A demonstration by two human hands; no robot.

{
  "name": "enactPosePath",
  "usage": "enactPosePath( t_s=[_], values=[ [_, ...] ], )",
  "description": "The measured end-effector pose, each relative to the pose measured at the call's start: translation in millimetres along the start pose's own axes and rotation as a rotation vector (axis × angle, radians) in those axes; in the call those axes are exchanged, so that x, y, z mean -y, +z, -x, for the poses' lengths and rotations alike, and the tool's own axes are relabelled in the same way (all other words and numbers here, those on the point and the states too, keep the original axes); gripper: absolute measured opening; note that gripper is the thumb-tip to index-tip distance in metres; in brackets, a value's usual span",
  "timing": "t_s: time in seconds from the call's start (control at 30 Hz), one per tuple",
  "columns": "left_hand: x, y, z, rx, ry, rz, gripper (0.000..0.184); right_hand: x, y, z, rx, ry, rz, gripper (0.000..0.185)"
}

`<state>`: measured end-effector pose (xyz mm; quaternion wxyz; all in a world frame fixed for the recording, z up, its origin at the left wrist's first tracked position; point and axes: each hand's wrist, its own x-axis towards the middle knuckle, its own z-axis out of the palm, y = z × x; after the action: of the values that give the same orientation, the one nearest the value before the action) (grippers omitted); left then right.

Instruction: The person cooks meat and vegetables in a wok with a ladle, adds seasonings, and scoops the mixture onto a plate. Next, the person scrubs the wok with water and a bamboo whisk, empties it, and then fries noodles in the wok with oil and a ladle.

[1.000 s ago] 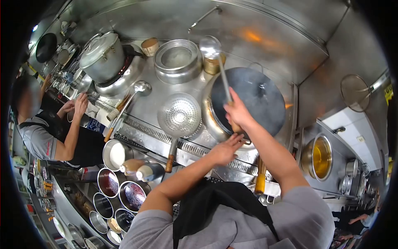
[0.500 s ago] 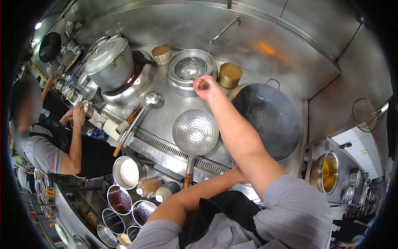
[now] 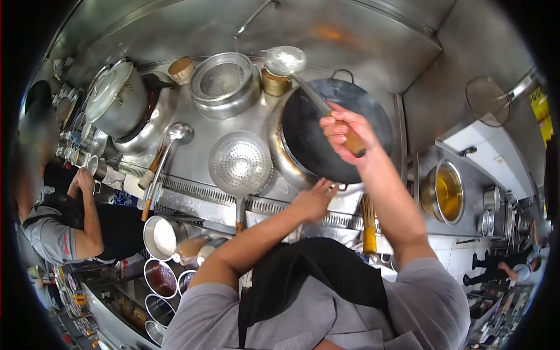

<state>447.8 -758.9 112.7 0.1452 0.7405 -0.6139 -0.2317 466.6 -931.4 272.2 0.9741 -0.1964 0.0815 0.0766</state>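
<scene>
Right hand's grip (image 3: 348, 133) closed round the ladle (image 3: 286, 60) handle, its bowl at upper centre, left hand's grip (image 3: 315, 200) loosely spread at the wok's (image 3: 344, 134) near edge, right of centre

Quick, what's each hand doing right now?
Left hand: open, at the near edge of the wok.
Right hand: closed around the ladle's wooden handle.
</scene>
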Motion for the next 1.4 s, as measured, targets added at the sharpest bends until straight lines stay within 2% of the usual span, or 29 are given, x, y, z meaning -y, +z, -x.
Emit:
enactPosePath(
  t_s=[0.1,0.23,0.33,0.4,0.47,0.5,0.53,0.57,0.6,0.63,0.7,0.73,0.77,0.83,0.9,0.93,0.97,1.03,1.07,1.1,1.13,1.17,1.2,1.23,1.27,1.3,1.33,1.4],
  values=[
    [-18,-10,-4,-0.02,-0.094,-0.024,0.073,20,-7,73,-0.302,-0.036,0.186,0.066],
    [-34,-5,-15,-0.111,-0.248,0.011,0.059,47,-62,142,-0.504,0.056,0.406,0.085],
    [-57,5,-22,-0.2,-0.412,0.076,0.053,46,-115,199,-0.461,0.16,1.048,0.087],
    [-69,24,-23,-0.315,-0.509,0.096,0.052,29,-149,239,-0.405,0.045,1.679,0.085],
    [-97,32,-21,-0.439,-0.641,0.167,0.053,5,-206,268,-0.417,-0.21,1.929,0.08],
    [-106,44,-18,-0.534,-0.625,0.147,0.055,-10,-226,282,-0.469,-0.197,1.88,0.077],
    [-115,59,-14,-0.634,-0.616,0.126,0.058,-26,-277,286,-0.468,-0.166,1.713,0.071],
    [-125,61,-7,-0.511,-0.661,0.143,0.058,-38,-318,288,-0.454,-0.118,1.556,0.065],
    [-135,63,6,-0.398,-0.722,0.17,0.058,-47,-319,294,-0.501,-0.115,1.526,0.06],
    [-146,74,23,-0.392,-0.709,0.213,0.056,-57,-316,300,-0.534,-0.1,1.5,0.054],
    [-169,107,66,-0.427,-0.743,0.27,0.053,-54,-299,312,-0.406,-0.047,1.327,0.053],
    [-179,121,92,-0.467,-0.778,0.273,0.051,-54,-296,319,-0.326,-0.084,1.348,0.055],
    [-201,151,155,-0.591,-0.917,0.355,0.049,-54,-254,327,-0.175,0.073,1.205,0.059],
    [-227,206,210,-0.754,-0.998,0.497,0.046,-66,-204,342,-0.043,0.169,0.997,0.067],
    [-265,264,269,-1.036,-1.091,0.552,0.042,-71,-185,346,0.172,0.377,0.702,0.068],
    [-287,290,297,-1.123,-1.203,0.566,0.04,-81,-176,342,0.287,0.501,0.569,0.067],
    [-301,329,322,-1.43,-1.206,0.653,0.037,-91,-167,337,0.39,0.636,0.447,0.067],
    [-360,366,378,-1.693,-1.464,0.575,0.03,-138,-148,333,0.452,0.842,0.303,0.066],
    [-384,396,402,-1.993,-1.53,0.758,0.023,-163,-139,336,0.47,0.943,0.227,0.065],
    [-423,408,430,-2.064,-1.826,0.261,0.021,-190,-128,341,0.456,1.027,0.211,0.064],
    [-467,410,459,-2.212,-1.981,0.097,0.02,-224,-110,348,0.508,1.122,0.178,0.067],
    [-506,420,492,-2.24,-2.24,-0.026,0.021,-253,-101,355,0.473,1.185,0.2,0.069],
    [-532,468,541,-2.465,-2.324,-0.063,0.024,-279,-94,363,0.435,1.24,0.222,0.07],
    [-569,476,574,-2.43,-2.432,-0.443,0.027,-307,-88,369,0.463,1.321,0.221,0.071],
    [-600,496,611,-2.335,-2.532,-0.591,0.031,-335,-82,374,0.49,1.402,0.225,0.072],
    [-626,510,646,-2.276,-2.725,-0.27,0.036,-361,-76,379,0.514,1.482,0.228,0.073],
    [-644,515,671,-2.209,-2.765,-0.121,0.04,-387,-64,389,0.538,1.538,0.261,0.074],
    [-659,561,727,-2.235,-2.551,0.425,0.032,-432,-27,412,0.579,1.693,0.29,0.075]
  ],
)
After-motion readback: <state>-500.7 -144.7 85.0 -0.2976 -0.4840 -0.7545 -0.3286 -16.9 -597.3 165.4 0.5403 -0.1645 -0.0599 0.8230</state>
